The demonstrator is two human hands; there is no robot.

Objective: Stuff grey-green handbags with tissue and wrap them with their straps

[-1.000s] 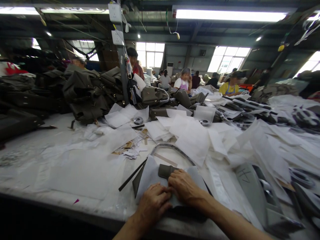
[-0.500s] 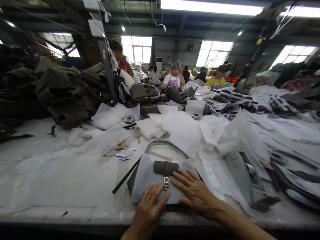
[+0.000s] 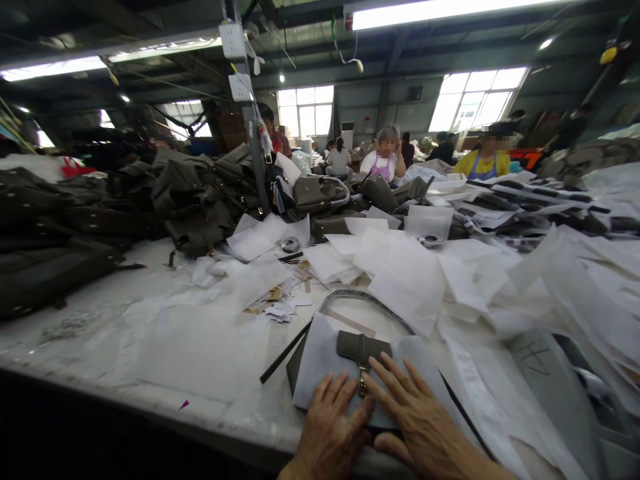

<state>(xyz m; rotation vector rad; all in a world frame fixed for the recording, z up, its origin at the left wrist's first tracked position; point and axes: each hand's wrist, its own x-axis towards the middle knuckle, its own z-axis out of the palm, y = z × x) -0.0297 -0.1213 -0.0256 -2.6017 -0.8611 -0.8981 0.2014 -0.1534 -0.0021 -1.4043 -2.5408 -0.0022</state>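
Observation:
A dark olive-grey handbag lies on the table in front of me, its front covered by a white paper sheet (image 3: 320,347). The bag's flap (image 3: 357,345) with a gold clasp (image 3: 362,380) shows on top of the paper. Its handle (image 3: 373,297), wrapped in clear film, arches away from me. A dark strap (image 3: 285,351) sticks out to the left. My left hand (image 3: 333,420) lies flat on the lower left of the papered front, a ring on one finger. My right hand (image 3: 415,407) rests with fingers spread beside the clasp, covering the lower right part.
Loose white paper sheets (image 3: 400,280) spread behind and right of the bag. A grey tape dispenser (image 3: 555,393) stands at right. Paper tags (image 3: 280,310) lie scattered beyond the strap. Piles of dark bags (image 3: 200,200) fill the back left. Several people sit or stand farther off.
The view has swung left, so everything sits further right in the picture. My right hand has moved slightly lower over the bag and closer to the left hand; both still rest on it.

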